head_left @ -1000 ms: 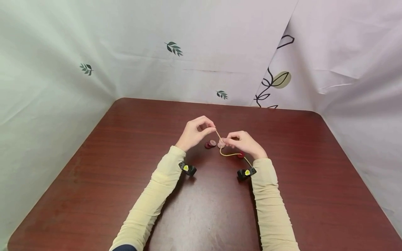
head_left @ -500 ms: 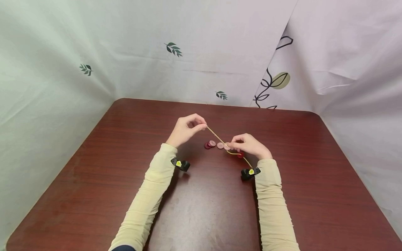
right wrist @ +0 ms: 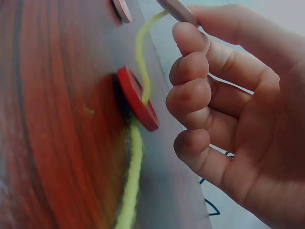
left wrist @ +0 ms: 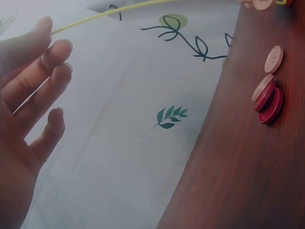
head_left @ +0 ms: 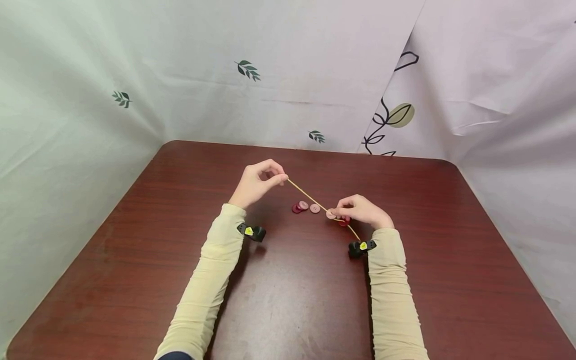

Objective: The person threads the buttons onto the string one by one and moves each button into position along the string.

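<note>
My left hand (head_left: 258, 183) is raised at the left and pinches a yellow string (head_left: 307, 194) between thumb and index finger. The string runs taut down to a pale pink button (head_left: 330, 214) that my right hand (head_left: 361, 210) pinches by its edge. In the right wrist view, the string (right wrist: 139, 47) passes from that pink button (right wrist: 179, 11) through a red button (right wrist: 138, 98) just below the right fingers. Beyond the red button, the string trails on toward the right wrist.
Between the hands, a loose pink button (head_left: 315, 208) lies on the brown table (head_left: 288, 300). To its left another pink button (left wrist: 263, 89) leans on dark red ones (left wrist: 271, 107). A white patterned curtain (head_left: 202, 100) stands behind the table.
My left hand has moved left and slightly up, drawing out a longer stretch of string. My right hand has shifted a little right and down with the pink button, nearer the red one.
</note>
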{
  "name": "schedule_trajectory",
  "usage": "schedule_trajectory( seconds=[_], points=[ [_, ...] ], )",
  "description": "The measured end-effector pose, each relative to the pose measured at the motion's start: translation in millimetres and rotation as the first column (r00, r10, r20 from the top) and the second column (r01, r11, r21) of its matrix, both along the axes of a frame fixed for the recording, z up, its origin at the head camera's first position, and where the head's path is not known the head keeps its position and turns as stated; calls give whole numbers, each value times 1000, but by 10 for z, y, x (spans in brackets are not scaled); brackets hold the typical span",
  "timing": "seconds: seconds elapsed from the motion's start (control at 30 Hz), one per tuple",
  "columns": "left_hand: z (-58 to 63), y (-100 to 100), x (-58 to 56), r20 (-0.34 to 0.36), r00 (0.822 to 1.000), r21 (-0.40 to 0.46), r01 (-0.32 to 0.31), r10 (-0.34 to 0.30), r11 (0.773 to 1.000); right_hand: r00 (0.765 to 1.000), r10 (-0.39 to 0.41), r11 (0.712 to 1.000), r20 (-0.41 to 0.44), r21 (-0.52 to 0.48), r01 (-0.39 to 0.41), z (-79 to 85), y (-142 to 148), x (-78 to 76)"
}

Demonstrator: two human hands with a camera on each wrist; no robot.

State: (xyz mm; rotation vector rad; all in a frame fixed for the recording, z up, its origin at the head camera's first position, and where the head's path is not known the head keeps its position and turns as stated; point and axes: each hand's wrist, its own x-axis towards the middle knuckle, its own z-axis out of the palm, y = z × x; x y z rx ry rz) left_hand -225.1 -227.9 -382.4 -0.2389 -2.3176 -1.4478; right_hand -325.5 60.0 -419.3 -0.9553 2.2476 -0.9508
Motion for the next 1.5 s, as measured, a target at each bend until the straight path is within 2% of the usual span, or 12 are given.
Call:
schedule_trajectory(
  seconds=[0.03,0.57,0.8,1.03,1.2,1.37,1.5],
  points=[
    [1,-8,0,1,1000,3,-2,2,1000,1000,-7,1000,1,4,7,-47,7,-33],
    [42,-59,65,22,999,27,-30,29,999,999,-34,997,1,75,34,-97,74,-62],
    [28,-61,55,23,999,28,-23,23,999,1000,-32,995,0,98,31,-122,57,-56],
    [11,-16,29,18,1000,40,10,-10,999,999,-36,994,-1,99,36,-104,61,-67],
    [4,20,9,32,999,48,32,-33,998,999,-30,998,-35,54,32,-48,44,-70],
    [-18,46,-1,63,997,22,37,-38,999,992,-72,994,-101,-93,63,55,-144,4],
    [-37,84,-1,97,994,15,46,-47,999,995,-96,964,-29,-250,86,139,-387,123]
  ],
)
